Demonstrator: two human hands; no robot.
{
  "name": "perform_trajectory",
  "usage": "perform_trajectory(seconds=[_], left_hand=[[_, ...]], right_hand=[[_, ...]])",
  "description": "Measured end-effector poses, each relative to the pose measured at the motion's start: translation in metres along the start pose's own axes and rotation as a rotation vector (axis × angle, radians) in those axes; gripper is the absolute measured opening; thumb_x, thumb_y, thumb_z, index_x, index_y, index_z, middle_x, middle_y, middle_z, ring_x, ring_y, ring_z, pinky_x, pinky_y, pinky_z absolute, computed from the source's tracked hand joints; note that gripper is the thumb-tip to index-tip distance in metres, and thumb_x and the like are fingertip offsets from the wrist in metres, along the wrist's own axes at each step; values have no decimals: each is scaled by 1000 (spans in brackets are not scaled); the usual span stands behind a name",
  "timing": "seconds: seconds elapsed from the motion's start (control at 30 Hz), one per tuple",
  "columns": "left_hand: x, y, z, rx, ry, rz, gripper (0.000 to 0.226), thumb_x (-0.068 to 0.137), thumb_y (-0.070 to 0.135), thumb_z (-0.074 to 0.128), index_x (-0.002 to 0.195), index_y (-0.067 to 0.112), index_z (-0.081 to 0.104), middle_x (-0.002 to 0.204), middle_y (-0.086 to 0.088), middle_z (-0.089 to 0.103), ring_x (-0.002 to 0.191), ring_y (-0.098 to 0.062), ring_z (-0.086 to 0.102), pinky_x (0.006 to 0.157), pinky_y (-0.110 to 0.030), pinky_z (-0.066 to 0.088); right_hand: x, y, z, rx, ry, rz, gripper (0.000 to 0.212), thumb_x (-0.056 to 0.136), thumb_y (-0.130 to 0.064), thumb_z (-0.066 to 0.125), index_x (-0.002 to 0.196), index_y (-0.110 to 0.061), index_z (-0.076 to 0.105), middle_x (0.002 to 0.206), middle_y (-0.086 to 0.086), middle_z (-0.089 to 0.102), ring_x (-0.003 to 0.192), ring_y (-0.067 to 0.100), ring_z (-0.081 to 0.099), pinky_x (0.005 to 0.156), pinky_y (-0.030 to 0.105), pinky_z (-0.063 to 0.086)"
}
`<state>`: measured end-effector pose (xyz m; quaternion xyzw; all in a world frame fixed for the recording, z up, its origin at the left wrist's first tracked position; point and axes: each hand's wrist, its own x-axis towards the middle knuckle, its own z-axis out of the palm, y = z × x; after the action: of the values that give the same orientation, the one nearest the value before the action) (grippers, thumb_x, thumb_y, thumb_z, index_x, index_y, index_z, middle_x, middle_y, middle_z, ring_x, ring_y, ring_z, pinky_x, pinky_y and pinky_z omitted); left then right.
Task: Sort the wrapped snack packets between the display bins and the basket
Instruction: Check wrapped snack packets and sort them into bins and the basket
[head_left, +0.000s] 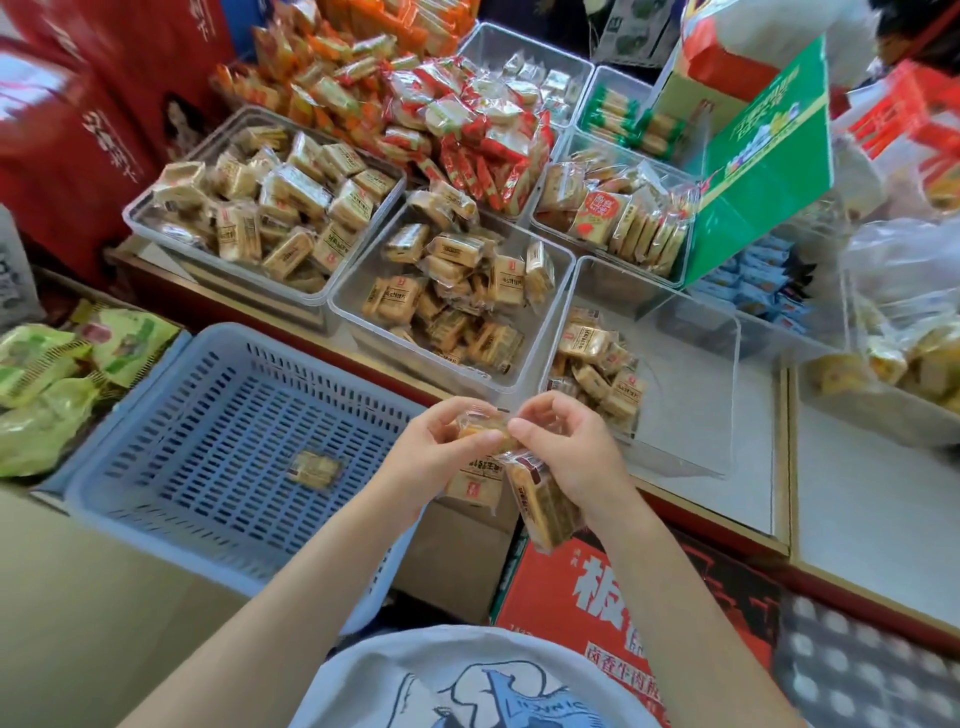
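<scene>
At far left, green-wrapped packs (47, 374) lay beside the blue slotted basket (156, 415), which held one wrapped snack packet (314, 468) on its floor. Behind the basket, on the desk (857, 478), stood clear display bins: a full left bin (156, 228), a middle bin (363, 322) about half full, and a nearer right bin (727, 389) with only a small heap against its left wall.

Over the gap between basket and right bin, both hands met. Left hand (441, 441) had fingers curled, pinching one end of a packet (485, 434) held between the two hands. Right hand (571, 452) pinched the other end with thumb and forefinger, while its lower fingers clamped further packets (540, 509) against the palm; exact count could not be told.

Judged handling: packets looked light, film slick and crinkly, contents a stiff but crumbly block. Best taken across the flat faces or by the crimped end seal, without squeezing. A stack carried in one hand seemed liable to slide.
</scene>
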<state>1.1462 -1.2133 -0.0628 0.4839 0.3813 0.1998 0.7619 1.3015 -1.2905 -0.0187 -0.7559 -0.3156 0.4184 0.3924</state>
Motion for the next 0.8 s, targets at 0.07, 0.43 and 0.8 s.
perform_trajectory(seconds=[0.07,0.43,0.8], left_hand=[[-3,1,1,-13,21,-9,25,88,31,78,109,17,74,102,-13,77,95,-30,74,87,-50,57],[-6,12,-6,53,3,2,19,99,18,62,108,14,79,99,-13,78,94,-27,75,80,-36,62],[0,16,-15,6,87,-14,29,94,10,70,121,21,66,107,-16,75,90,-26,77,68,-35,63]], right_hand=[[1,2,1,17,24,-13,10,90,-20,75,82,-23,70,87,-1,72,80,15,70,71,30,57],[-3,2,-3,47,50,-64,10,89,-15,76,80,-16,72,82,2,73,75,16,70,67,29,60],[-1,2,-6,132,81,33,19,94,-30,71,112,-36,67,102,0,74,87,10,72,72,22,57]])
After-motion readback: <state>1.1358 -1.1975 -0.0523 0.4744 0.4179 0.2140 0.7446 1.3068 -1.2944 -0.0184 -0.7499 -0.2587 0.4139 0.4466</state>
